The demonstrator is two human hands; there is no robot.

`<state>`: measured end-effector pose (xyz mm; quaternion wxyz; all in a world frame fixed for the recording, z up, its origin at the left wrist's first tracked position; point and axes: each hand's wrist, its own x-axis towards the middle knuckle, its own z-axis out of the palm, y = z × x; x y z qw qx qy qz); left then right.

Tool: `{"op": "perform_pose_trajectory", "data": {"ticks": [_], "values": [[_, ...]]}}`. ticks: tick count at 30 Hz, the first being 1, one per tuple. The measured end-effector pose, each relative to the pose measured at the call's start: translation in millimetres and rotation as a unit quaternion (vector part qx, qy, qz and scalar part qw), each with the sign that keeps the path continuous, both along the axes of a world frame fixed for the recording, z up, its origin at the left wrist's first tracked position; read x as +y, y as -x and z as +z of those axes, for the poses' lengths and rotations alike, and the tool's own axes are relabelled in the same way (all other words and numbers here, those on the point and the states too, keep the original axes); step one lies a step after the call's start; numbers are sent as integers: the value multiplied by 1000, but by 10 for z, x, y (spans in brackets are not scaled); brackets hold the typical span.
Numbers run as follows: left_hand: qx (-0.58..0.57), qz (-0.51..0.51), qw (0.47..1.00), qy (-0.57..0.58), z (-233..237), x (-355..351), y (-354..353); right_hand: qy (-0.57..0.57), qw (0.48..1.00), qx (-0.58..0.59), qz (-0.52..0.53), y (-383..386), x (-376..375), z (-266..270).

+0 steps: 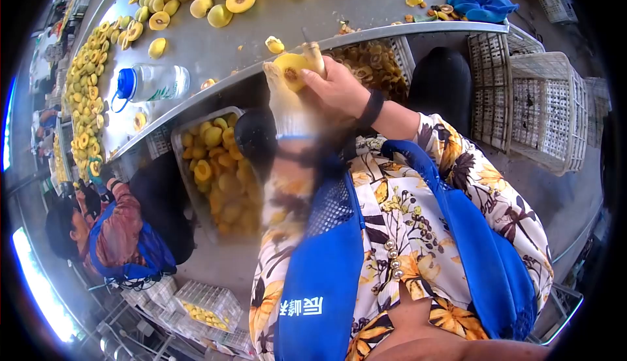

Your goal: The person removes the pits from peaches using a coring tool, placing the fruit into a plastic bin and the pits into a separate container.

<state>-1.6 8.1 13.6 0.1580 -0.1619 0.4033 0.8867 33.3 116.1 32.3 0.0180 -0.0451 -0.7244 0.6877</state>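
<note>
Fruit half (292,67) over steel table (215,47)

Bright even daylight, sheen on the steel table (215,47), heavy fisheye curving, black corners, left hand (290,100) and sleeve (287,191) blurred, blown-out light strips (36,282) at left.

**Single view, head camera.** The lens sits on your head and faces forward and steeply down. Your own chest and blue apron (326,282) fill the lower half, very near the lens. Your left hand (287,106) and right hand (336,90) meet on a yellow fruit (292,68) just above centre, at close range. Farther off, the steel table (215,47) crosses the upper part, its edge rising from left to right. A co-worker (111,230) shows small at the lower left. The wide lens bends straight lines and leaves dark corners.
</note>
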Motion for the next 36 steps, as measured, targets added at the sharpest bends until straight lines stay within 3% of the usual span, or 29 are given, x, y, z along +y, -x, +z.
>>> {"op": "perform_pose_trajectory", "data": {"ticks": [1,3,4,7,16,21,22,25,26,27,29,32,36], "values": [[-12,8,1000,-16,-19,-25,10,-182,983,15,-37,-8,-10,5],[-30,23,998,-51,312,41,41,-249,968,-10,6,-115,2,182],[13,-12,999,-26,195,-52,103,-283,958,-22,27,-161,21,234],[144,-6,985,98,209,-33,112,-299,954,7,37,-286,65,197],[167,-23,970,175,242,-2,43,-339,937,4,87,-427,32,168],[113,-191,954,201,332,-165,210,-285,949,-24,133,-395,80,199],[129,-162,968,139,311,-170,197,-272,953,-24,129,-386,84,204],[191,-33,976,103,463,-7,-45,-202,968,-65,134,-380,40,278],[180,-15,980,86,393,-7,-71,-168,979,-56,103,-418,3,202],[131,-49,990,-5,368,-46,-52,-197,972,-73,107,-428,-14,169],[41,-110,993,3,407,-82,-10,-169,975,-74,122,-420,-22,140],[11,-105,994,-1,358,9,53,-25,954,-232,190,-418,97,401],[89,-99,984,117,366,133,91,116,927,-277,225,-438,152,305]]}}
